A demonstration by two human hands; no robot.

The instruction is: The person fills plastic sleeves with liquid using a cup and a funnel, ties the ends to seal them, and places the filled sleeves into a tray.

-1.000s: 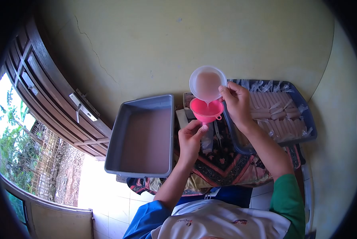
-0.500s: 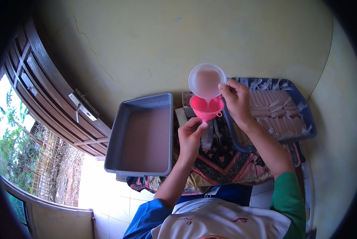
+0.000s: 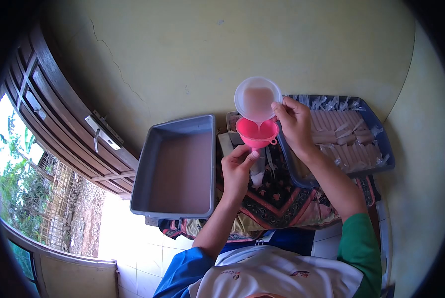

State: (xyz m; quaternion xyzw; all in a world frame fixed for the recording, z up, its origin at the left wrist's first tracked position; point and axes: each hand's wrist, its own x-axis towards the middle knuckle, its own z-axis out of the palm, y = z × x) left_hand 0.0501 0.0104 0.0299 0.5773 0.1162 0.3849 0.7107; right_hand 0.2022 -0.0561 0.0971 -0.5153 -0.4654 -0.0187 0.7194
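Observation:
My right hand [image 3: 294, 124] grips a translucent plastic cup [image 3: 240, 102] by its side, tilted toward me over the funnel. Pinkish-brown liquid [image 3: 259, 101] in it runs over the lip in a thin stream. Below, the pink funnel [image 3: 247, 135] is held upright, with my left hand [image 3: 238, 169] closed around its narrow spout. A clear plastic bag [image 3: 257, 178] hangs beneath the spout, beside my left fingers. Its mouth is hidden by the fingers and funnel.
To the left stands a grey tub [image 3: 214, 164] of the same liquid. A dark blue tray [image 3: 387, 149] on the right holds rows of filled, tied plastic tubes [image 3: 349, 149]. Scissors [image 3: 270, 164] lie on the patterned cloth [image 3: 277, 208]. An open wooden door [image 3: 68, 109] is at left.
Liquid keeps running from the cup into the funnel. The bag below the spout looks a little fuller at its lower end. Both hands stay almost in place.

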